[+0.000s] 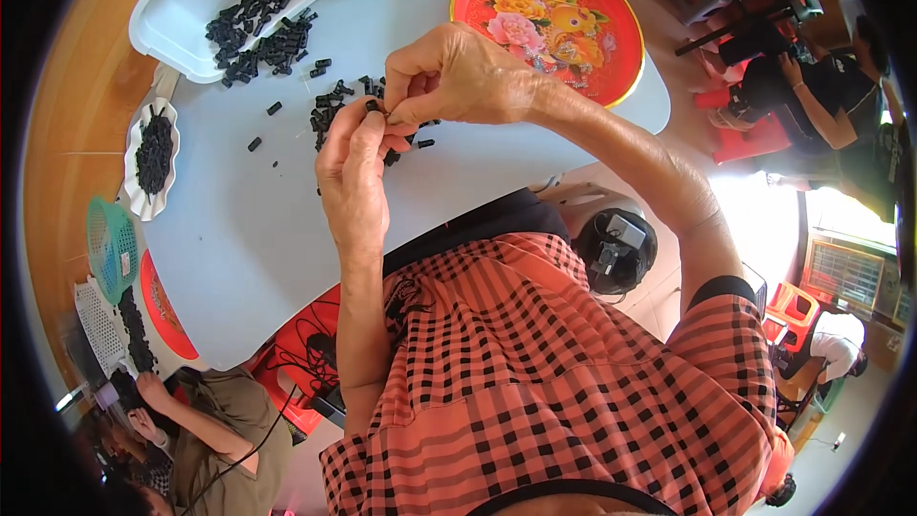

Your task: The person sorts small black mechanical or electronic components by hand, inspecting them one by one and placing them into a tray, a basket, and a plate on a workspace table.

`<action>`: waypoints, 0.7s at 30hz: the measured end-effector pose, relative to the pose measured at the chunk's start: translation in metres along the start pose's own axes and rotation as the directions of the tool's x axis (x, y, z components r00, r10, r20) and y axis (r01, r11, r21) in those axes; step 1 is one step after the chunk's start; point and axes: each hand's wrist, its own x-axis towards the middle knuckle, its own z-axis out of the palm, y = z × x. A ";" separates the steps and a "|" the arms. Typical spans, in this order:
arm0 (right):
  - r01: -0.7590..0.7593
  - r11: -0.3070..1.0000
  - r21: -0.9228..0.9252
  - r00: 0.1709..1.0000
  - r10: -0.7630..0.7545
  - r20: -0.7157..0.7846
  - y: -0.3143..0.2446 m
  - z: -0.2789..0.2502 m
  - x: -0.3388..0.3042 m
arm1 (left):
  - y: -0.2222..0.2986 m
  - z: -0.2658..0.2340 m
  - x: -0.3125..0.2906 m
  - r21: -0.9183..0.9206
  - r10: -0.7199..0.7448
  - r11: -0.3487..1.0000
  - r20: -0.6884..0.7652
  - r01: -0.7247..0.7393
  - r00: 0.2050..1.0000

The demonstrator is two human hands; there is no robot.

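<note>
Over the grey-white table [258,258], my left hand [353,172] pinches a small black cylindrical plastic part [373,106] between thumb and fingers. My right hand [468,76] meets it from the right, its thumb and forefinger closed together beside the part. Whatever the right fingertips hold is too small to make out. Under and around both hands lies a loose pile of black plastic parts [327,115], partly hidden by my fingers. A few single parts [274,108] lie apart to the left.
A white tub [153,29] with many black parts stands far left, with parts spilling out. A scalloped white dish [135,186] holds small black pieces. At the far right is a red flowered tray [621,48]. A green basket [113,248] and a co-worker's arm [205,425] are left.
</note>
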 end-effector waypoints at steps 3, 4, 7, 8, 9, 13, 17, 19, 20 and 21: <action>0.006 1.000 -0.018 1.000 -0.006 0.017 -0.001 -0.003 -0.001 | 0.001 0.001 0.000 0.161 0.077 0.984 0.026 -0.080 0.997; 0.005 1.000 -0.016 1.000 -0.004 0.016 0.003 -0.003 -0.001 | 0.002 0.001 -0.001 0.162 0.075 0.984 0.026 -0.078 0.997; 0.037 0.996 0.078 0.998 -0.032 -0.058 0.014 -0.002 -0.001 | 0.004 0.000 -0.001 0.184 0.119 0.975 0.025 -0.122 0.993; -0.009 0.983 0.183 0.997 0.022 -0.069 0.011 -0.001 -0.001 | 0.005 -0.001 -0.002 0.156 0.072 0.985 0.033 -0.076 0.997; -0.052 0.957 0.287 0.994 0.076 -0.075 0.010 0.000 -0.002 | 0.006 -0.002 -0.003 0.127 0.024 0.991 0.042 -0.029 0.999; 0.038 0.877 0.479 0.993 0.023 -0.120 0.018 0.008 0.003 | 0.007 0.003 -0.005 -0.043 -0.063 0.997 0.073 0.067 0.995; 0.079 0.813 0.577 0.989 0.008 -0.146 0.019 0.014 0.002 | 0.008 -0.002 -0.002 -0.165 -0.152 0.968 0.206 0.188 0.967; 0.076 0.802 0.593 0.990 0.012 -0.143 0.019 0.016 0.000 | 0.008 -0.003 -0.001 -0.192 -0.181 0.954 0.236 0.228 0.955; 0.065 0.793 0.606 0.990 0.025 -0.138 0.018 0.016 -0.001 | 0.008 -0.004 0.000 -0.210 -0.190 0.947 0.249 0.244 0.950; 0.054 0.783 0.619 0.991 0.037 -0.132 0.018 0.017 -0.002 | 0.007 -0.004 0.000 -0.228 -0.198 0.938 0.263 0.260 0.944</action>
